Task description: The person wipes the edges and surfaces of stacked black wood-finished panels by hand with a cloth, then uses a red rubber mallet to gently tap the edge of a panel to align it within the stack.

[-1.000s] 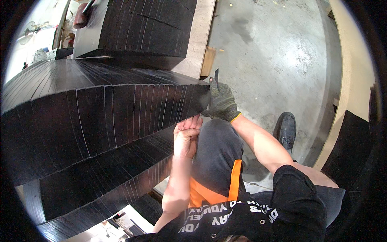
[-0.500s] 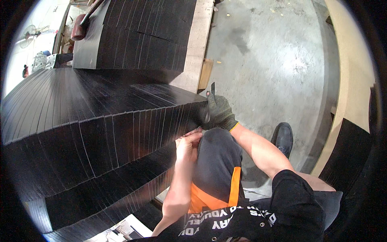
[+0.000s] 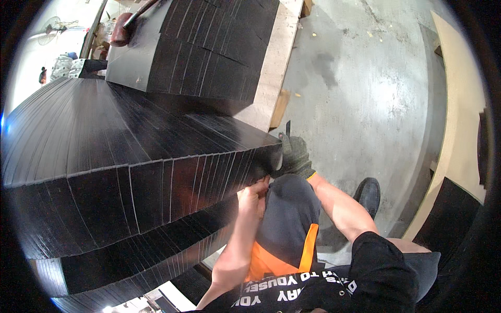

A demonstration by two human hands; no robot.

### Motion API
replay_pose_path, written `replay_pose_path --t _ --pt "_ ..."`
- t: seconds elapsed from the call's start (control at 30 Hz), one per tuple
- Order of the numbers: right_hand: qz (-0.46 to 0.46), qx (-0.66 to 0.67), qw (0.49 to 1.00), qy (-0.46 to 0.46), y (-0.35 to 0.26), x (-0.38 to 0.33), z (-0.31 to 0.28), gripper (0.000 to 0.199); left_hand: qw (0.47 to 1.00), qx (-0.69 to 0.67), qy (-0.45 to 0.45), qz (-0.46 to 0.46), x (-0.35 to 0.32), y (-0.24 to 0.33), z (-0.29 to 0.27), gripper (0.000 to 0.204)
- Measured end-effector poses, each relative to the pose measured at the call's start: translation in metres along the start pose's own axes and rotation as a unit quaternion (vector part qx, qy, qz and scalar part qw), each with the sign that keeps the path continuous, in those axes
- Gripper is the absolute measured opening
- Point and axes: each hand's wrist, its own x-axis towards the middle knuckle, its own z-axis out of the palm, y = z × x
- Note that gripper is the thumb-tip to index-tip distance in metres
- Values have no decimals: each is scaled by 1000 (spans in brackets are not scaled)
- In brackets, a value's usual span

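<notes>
Stack of thin, glossy black rectangular sheets (image 3: 141, 182), finely ridged, extending left from both hands. Dark-knit-gloved right hand (image 3: 294, 156), at stack's end, closed around slim flat black strip (image 3: 288, 128). Bare left hand (image 3: 253, 195) curled at lower edge, cannot tell whether grasping.

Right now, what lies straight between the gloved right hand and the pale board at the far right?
In the head view, grey floor lies between the gloved right hand and the pale board; the black shoe sits lower in the picture.
</notes>
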Motion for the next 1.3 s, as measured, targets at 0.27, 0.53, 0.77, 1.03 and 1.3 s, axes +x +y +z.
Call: replay_pose_path --t 0.27,0.53,0.77,1.03,1.3 --pt "13 -13 1000 -25 -18 20 -32 59 999 22 -19 45 -9 7 26 21" --pt "8 -49 993 -111 0 42 -43 94 996 -36 -47 69 2 11 64 25" --pt "35 -41 977 -204 2 43 -47 113 997 7 -62 35 16 2 40 38" --pt "85 -5 954 -287 8 53 -75 103 973 -87 -212 17 10 14 29 60" --pt "121 -135 958 -224 -3 86 -144 30 976 -25 -218 -7 15 9 25 87"
